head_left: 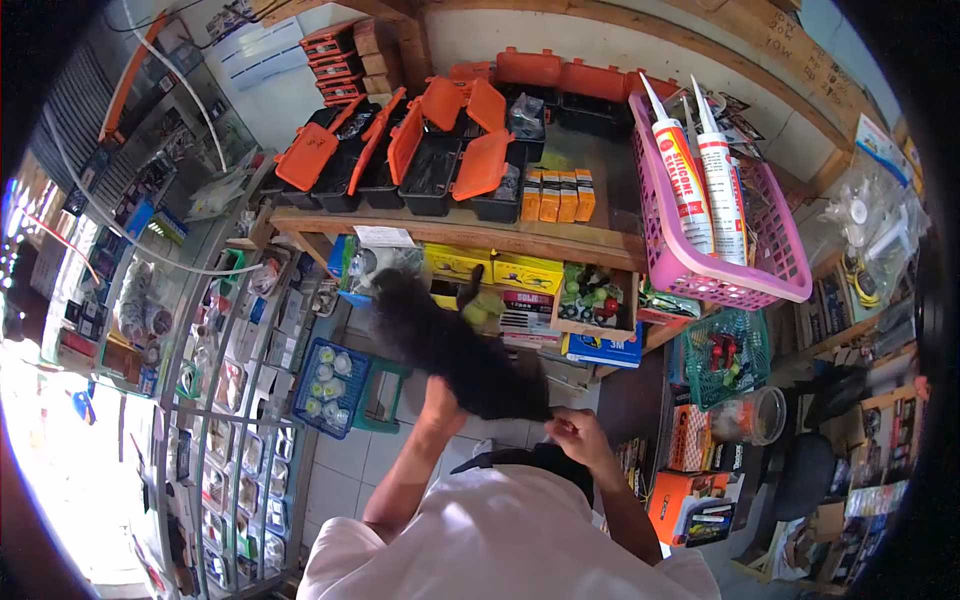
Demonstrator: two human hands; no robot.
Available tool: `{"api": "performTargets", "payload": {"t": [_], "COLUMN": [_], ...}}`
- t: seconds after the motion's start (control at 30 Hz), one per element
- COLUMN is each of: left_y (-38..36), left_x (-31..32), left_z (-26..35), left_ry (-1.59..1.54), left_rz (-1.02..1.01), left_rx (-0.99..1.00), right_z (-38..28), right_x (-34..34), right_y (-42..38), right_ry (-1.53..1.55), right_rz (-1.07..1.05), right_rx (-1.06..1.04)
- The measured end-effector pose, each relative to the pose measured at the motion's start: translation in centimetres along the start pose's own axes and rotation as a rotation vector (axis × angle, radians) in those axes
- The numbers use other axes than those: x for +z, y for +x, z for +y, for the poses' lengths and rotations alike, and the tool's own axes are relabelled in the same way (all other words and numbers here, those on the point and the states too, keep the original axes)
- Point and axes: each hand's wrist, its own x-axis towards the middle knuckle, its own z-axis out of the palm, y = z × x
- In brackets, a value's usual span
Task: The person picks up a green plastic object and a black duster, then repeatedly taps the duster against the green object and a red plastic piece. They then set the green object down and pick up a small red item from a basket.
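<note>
A soft black cloth point(465, 355), blurred at its far end, stretches up and left in front of my body. It covers part of the shelf below the counter. My left hand point(440, 408) is closed on the cloth's near left edge, with its fingers partly hidden behind it. At the cloth's right end, my right hand point(575, 432) pinches a corner between thumb and fingers. A dark narrow piece point(470, 285) sticks up beside the cloth, and I cannot make out whether it belongs to it.
Black boxes with orange lids point(430, 165) line the wooden counter point(450, 232). At its right stands a pink basket point(720, 275) with silicone sealant tubes point(685, 185). A blue crate point(330, 385) is on the left, beside glass shelving point(215, 400). An orange box point(685, 505) lies right.
</note>
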Motion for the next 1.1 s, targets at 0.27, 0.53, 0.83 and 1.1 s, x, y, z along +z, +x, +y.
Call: {"api": "performTargets", "payload": {"t": [0.27, 0.53, 0.83, 1.1], "left_y": [-0.6, -2.2, -0.7, -1.7], "left_x": [-2.3, -4.0, -11.2, -13.8], "left_z": [4.0, 6.3, 10.6, 15.9], "left_ry": [0.442, 0.912, 1.914, 1.819], "left_rz": [-0.105, 0.077, 0.19, 0.073], "left_rx": [0.413, 0.383, 0.989, 1.483], "right_z": [0.3, -0.1, -2.3, -4.2], "right_x": [2.3, 5.7, 10.6, 12.6], "right_y": [-1.1, -1.2, 0.2, 0.2], "right_ry": [0.185, 0.323, 0.407, 0.355], "right_rz": [0.01, -0.086, -0.184, -0.191], "right_rx": [0.143, 0.214, 0.234, 0.205]}}
